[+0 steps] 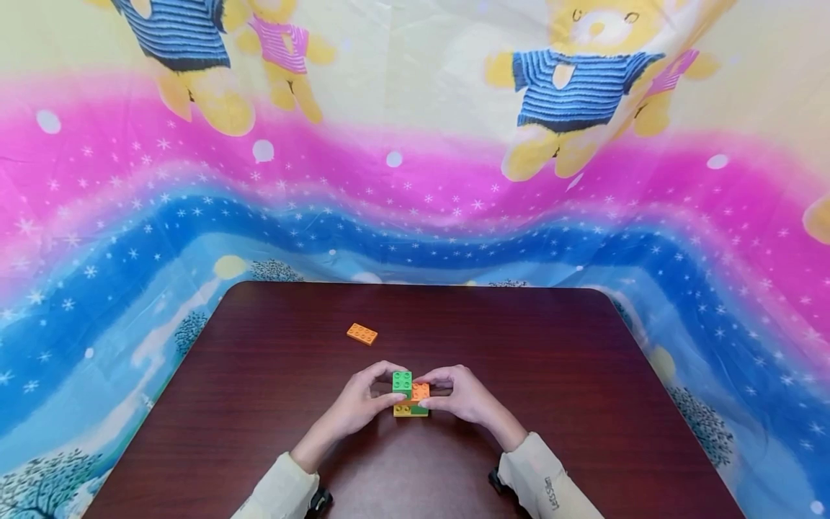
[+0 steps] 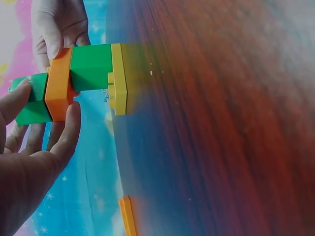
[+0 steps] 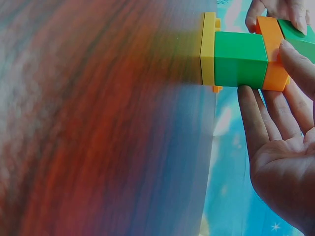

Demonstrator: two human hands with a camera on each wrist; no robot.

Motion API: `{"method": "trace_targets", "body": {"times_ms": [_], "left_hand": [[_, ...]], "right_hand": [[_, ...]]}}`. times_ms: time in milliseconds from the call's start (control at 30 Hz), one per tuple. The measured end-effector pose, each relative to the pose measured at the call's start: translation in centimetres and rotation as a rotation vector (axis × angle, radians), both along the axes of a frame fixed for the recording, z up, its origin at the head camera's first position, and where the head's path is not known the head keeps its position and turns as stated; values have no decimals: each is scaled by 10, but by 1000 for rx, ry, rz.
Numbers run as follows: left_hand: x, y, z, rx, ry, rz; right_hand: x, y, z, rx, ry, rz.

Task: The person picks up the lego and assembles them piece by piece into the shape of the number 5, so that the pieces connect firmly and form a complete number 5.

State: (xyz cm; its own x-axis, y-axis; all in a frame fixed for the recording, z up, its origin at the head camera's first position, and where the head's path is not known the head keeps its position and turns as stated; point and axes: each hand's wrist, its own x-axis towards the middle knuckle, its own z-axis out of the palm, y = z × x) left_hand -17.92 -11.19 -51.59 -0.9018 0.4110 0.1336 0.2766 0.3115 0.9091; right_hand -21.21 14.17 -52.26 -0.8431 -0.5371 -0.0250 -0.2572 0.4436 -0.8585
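Observation:
A small stack of toy building blocks stands on the table between both hands. At its base is a yellow plate [image 1: 403, 410], with a green brick [image 3: 240, 59] on its right half. Over that lies an orange brick [image 2: 59, 88], and a second green brick [image 1: 402, 380] tops its left end. My left hand [image 1: 357, 401] pinches the upper green brick between thumb and fingers. From the other side my right hand [image 1: 468, 396] holds the orange brick, its thumb in front and fingers behind; one finger reaches beneath, beside the lower green brick.
A loose orange plate [image 1: 362, 334] with studs lies farther back on the dark wooden table [image 1: 519, 339], left of the stack. A printed bear cloth [image 1: 415, 187] hangs behind the table's far edge.

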Motion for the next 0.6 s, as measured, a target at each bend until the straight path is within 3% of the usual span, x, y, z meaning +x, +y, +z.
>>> {"method": "trace_targets", "body": {"times_ms": [600], "left_hand": [[-1, -1, 0, 29, -143, -10]], "right_hand": [[0, 0, -2, 2, -2, -1]]}}
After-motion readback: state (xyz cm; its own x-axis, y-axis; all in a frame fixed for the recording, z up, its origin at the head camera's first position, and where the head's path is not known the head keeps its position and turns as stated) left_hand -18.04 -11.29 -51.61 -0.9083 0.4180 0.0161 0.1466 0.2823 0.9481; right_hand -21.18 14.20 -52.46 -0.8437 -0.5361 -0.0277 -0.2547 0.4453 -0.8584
